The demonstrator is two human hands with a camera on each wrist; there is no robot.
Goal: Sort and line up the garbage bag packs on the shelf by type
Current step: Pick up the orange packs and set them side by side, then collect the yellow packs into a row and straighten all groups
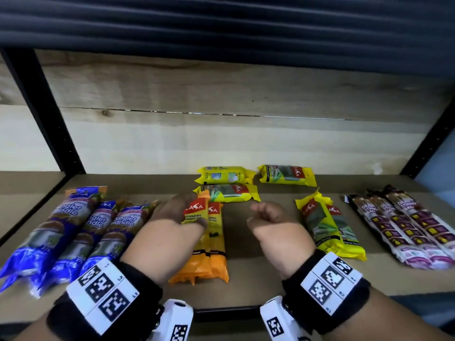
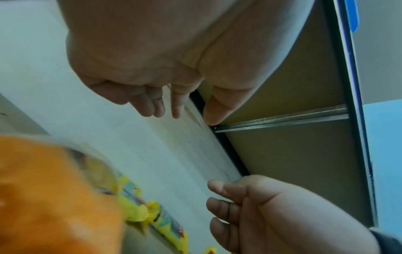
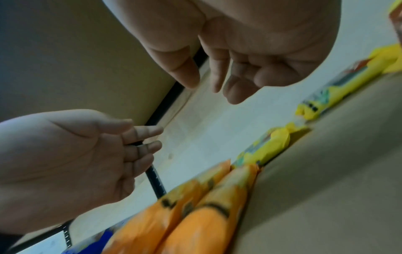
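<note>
Both hands are empty, fingers loosely apart: left hand (image 1: pixel 172 215) over the orange packs (image 1: pixel 209 242), right hand (image 1: pixel 268 217) at their 3 o'clock.

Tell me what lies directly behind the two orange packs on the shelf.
Behind the orange packs lie two yellow packs crosswise, one behind the other, the nearer touching their far ends. The left hand hovers above, covering part of the left orange pack.

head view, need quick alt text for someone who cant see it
Two empty hands, left hand and right hand, hover over a wooden shelf of garbage bag packs. Left to right: three blue packs, two orange packs, two yellow packs, three dark drawstring packs; three more yellow packs lie crosswise behind.
</note>
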